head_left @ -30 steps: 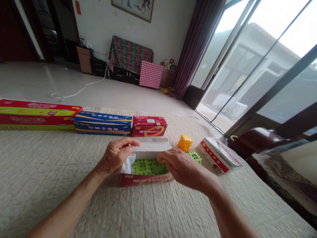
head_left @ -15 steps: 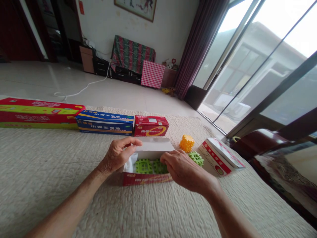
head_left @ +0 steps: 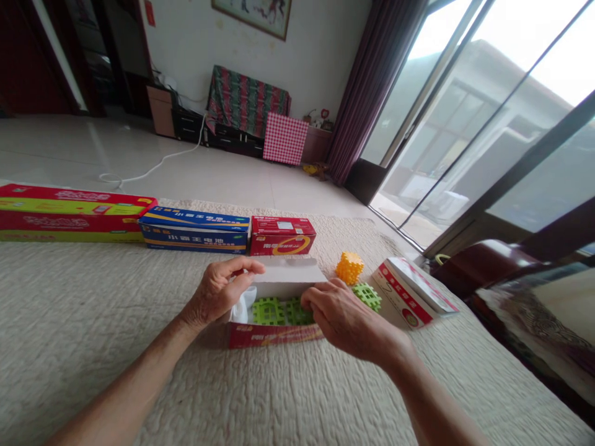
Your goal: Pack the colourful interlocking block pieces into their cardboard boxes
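In front of me an open red cardboard box (head_left: 274, 336) lies on the quilted cover, its white lid flap (head_left: 290, 271) raised at the back. Flat green lattice pieces (head_left: 268, 311) are inside, with white plastic film (head_left: 243, 305) at the left end. My left hand (head_left: 222, 291) grips the box's back left corner with thumb and forefinger, by the lid flap. Over the right end, my right hand (head_left: 346, 319) has its fingers curled and pressed together; whatever lies between their tips is hidden. Just beyond it are a green lattice piece (head_left: 367, 297) and a yellow interlocking cube (head_left: 349, 267).
A white and red box (head_left: 409, 294) stands to the right. Along the back edge are a long red and green box (head_left: 74, 214), a blue box (head_left: 195, 230) and a smaller red box (head_left: 282, 236). The quilted cover (head_left: 260, 396) has a wavy surface.
The whole view has shifted very slightly. Both hands keep their places at the two ends of the open box, and nothing else has visibly moved.
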Available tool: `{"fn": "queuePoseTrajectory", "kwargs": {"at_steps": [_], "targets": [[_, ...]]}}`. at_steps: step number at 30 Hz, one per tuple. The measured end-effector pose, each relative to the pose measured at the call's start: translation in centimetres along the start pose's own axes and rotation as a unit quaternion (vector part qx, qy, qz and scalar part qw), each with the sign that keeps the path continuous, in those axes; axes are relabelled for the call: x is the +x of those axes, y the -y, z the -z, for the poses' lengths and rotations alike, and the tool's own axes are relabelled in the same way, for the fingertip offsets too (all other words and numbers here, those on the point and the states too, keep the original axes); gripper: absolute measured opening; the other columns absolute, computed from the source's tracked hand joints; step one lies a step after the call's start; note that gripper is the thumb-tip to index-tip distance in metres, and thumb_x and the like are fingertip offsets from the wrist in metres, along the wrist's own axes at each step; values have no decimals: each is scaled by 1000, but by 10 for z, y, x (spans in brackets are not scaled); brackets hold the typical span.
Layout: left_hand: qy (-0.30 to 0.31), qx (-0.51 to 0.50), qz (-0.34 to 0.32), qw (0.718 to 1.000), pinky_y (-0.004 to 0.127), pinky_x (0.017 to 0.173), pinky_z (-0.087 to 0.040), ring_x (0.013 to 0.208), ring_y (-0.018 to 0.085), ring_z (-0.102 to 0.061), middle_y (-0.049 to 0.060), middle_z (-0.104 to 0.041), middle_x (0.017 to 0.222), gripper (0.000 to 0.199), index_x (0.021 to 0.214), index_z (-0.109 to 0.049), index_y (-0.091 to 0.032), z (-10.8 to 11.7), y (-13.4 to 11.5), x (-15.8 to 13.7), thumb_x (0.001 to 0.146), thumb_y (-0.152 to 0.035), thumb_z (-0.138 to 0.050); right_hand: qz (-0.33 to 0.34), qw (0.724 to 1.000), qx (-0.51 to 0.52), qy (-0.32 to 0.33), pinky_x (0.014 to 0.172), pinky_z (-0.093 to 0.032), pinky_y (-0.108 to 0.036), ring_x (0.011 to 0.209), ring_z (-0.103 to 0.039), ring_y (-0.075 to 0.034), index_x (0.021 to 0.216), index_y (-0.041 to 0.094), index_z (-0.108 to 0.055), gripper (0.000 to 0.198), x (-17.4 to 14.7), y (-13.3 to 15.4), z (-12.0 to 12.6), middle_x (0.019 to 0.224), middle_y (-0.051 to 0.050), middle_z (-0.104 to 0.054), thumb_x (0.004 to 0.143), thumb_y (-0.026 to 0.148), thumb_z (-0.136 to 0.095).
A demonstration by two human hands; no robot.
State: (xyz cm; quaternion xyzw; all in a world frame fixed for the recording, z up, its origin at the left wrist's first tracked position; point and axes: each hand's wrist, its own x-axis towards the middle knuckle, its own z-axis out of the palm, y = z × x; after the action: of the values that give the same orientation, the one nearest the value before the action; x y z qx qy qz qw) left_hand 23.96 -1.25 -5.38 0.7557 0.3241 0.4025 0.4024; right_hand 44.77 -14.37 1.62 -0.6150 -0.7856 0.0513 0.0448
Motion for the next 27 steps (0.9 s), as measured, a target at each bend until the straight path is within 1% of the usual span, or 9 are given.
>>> {"fn": "queuePoseTrajectory", "kwargs": {"at_steps": [2, 5, 8, 10, 14, 17, 21, 25, 27], "targets": [[0, 4, 2, 1000, 23, 58, -44, 64, 14, -59, 2, -72, 80, 26, 89, -73, -18, 0, 0, 0, 79, -32, -54, -3, 1000, 13, -19, 75, -40, -31, 75, -53, -14, 80, 19, -56, 20, -6, -5, 8, 79, -4, -63, 88, 10, -39], [1, 11, 9, 1000, 22, 55, -43, 62, 14, -58, 2, -71, 76, 26, 89, -74, -19, 1, 3, 0, 80, -34, -54, -15, 996, 40, -76, 78, -44, -29, 81, -58, -14, 93, 19, -60, 25, -21, -27, 23, 88, -4, -67, 89, 10, -37], [6, 9, 21, 1000, 22, 55, -43, 62, 14, -58, 2, -71, 78, 28, 91, -73, -19, 1, 6, 0, 80, -37, -55, -87, 989, -4, -117, 84, -46, -30, 90, -63, -16, 104, 20, -63, 36, -41, -65, 28, 98, -5, -70, 79, 5, -42], [9, 5, 28, 1000, 22, 54, -43, 62, 14, -58, 3, -71, 79, 29, 92, -73, -18, 1, 7, 0, 80, -38, -56, -108, 991, -33, -70, 85, -49, -31, 93, -65, -18, 110, 21, -64, 46, -50, -91, 23, 101, -6, -71, 71, 3, -46], [3, 6, 17, 1000, 21, 54, -43, 61, 14, -57, 2, -70, 77, 26, 90, -73, -19, 1, 7, 0, 80, -37, -57, -84, 996, -19, -29, 103, -45, -36, 120, -57, -21, 122, 22, -58, 70, -55, -124, 0, 124, -7, -65, 58, -1, -45], [1, 5, 12, 1000, 21, 52, -42, 58, 13, -55, 2, -70, 76, 26, 90, -73, -19, 1, 8, -1, 80, -36, -57, -89, 996, -14, -23, 107, -43, -41, 124, -55, -23, 121, 21, -58, 71, -53, -131, -12, 127, -8, -64, 57, -4, -42], [6, -1, 10, 1000, 20, 49, -39, 55, 12, -53, 1, -69, 71, 25, 91, -74, -19, 1, 7, -1, 81, -34, -56, -97, 995, 3, -32, 103, -47, -43, 116, -61, -23, 116, 23, -60, 63, -53, -136, -17, 120, -6, -67, 61, -3, -43], [-3, -5, 4, 1000, 20, 51, -40, 56, 12, -53, 0, -68, 69, 24, 87, -74, -18, 0, 2, -1, 79, -32, -56, -91, 995, -16, -47, 100, -48, -41, 111, -63, -22, 113, 21, -61, 53, -57, -137, -13, 118, -8, -68, 66, 0, -48], [-6, -9, 4, 1000, 21, 53, -42, 59, 12, -56, 1, -69, 73, 24, 87, -74, -18, -1, 0, 0, 79, -31, -55, -98, 992, -41, -75, 97, -49, -42, 109, -63, -23, 115, 20, -61, 47, -57, -130, -5, 117, -10, -67, 72, 4, -52]]}}
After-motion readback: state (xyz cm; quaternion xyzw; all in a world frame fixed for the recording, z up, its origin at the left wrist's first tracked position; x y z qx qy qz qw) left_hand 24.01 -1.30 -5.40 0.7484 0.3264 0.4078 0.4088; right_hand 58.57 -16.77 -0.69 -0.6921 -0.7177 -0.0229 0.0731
